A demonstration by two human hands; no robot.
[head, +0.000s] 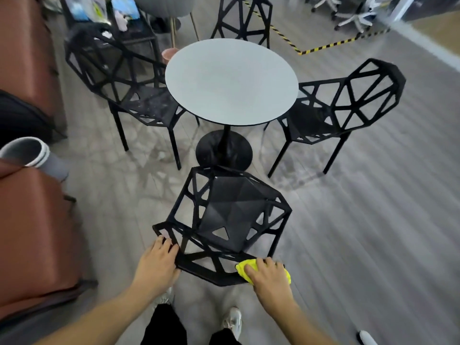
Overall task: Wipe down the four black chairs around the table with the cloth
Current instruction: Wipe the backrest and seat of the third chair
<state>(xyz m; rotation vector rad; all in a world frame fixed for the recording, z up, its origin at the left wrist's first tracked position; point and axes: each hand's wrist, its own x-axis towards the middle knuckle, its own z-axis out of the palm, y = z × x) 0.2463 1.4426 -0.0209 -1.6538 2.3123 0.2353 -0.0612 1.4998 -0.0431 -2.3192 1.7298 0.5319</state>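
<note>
While the left hand [159, 261] curls its fingers over the top edge of the nearest chair [231, 215] and grips the black frame at its left corner, the right hand [267, 273] lies palm-down on a yellow cloth [242, 268], fingers slightly bent and close together, pressing it flat against the same top edge toward the right corner. The cloth is bunched under the palm, showing bright yellow at the thumb side and again past the little finger.

The backrest rail runs from one hand to the other, its long axis crossing in front of the person; the seat stretches away from both hands toward the round table [231, 80]. This chair is matte black, an open lattice of angular struts with triangular gaps, and a solid faceted seat panel.

Beyond the fingertips, past the seat, stands the table's black pedestal base [224, 149] under a pale grey top. Farther off to the left hand's side stands a second black chair [119, 78], its seat speckled with pale marks; to the right hand's side a third chair [348, 103]; and straight ahead, behind the table, a fourth chair [240, 21]. All face the table.

Below the wrists, dark trousers [164, 324] and pale shoes [232, 319] show on the grey floor [361, 232].
</note>
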